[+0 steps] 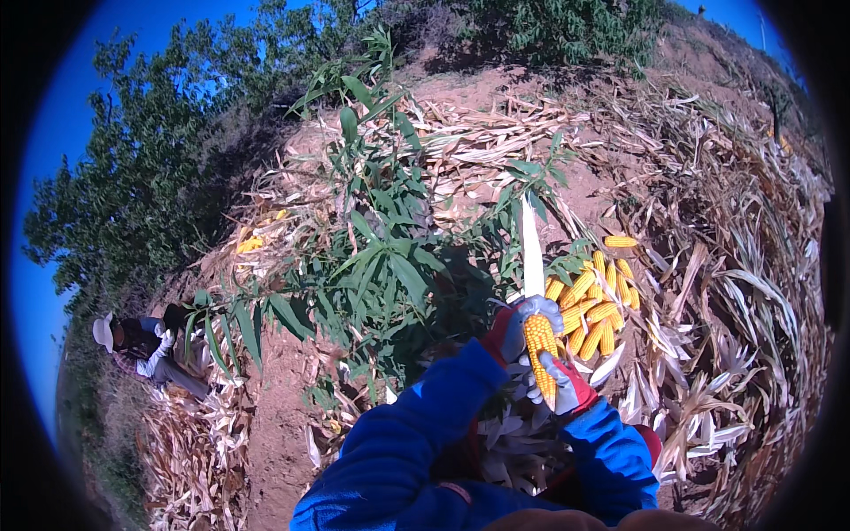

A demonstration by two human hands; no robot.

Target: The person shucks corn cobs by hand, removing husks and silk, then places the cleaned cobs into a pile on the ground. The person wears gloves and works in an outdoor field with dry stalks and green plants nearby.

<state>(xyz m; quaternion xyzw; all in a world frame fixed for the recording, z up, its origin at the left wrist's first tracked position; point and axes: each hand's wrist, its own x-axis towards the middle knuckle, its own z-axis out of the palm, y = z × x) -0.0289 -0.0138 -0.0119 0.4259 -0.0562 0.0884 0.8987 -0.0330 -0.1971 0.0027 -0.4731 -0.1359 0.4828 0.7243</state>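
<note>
A yellow ear of corn (540,345) with bare kernels lies between my two gloved hands. Grey and red work gloves cover both. My left hand (521,322) closes around the ear's far end, where a long pale corn husk (531,255) sticks out away from me. Lower down, my right hand (566,388) grips the ear nearer its tip, thumb on the kernels. Just beyond and to the right of my hands is a pile of husked corn ears (594,302) on the ground. Loose husks (511,438) lie beneath my arms.
Tall green weeds (378,259) grow ahead and to the left. Dry corn stalks (744,265) cover the right side. Another person (149,352) in a pale hat is at far left, near heaped dry husks (192,451). More yellow corn (251,244) lies beyond the weeds.
</note>
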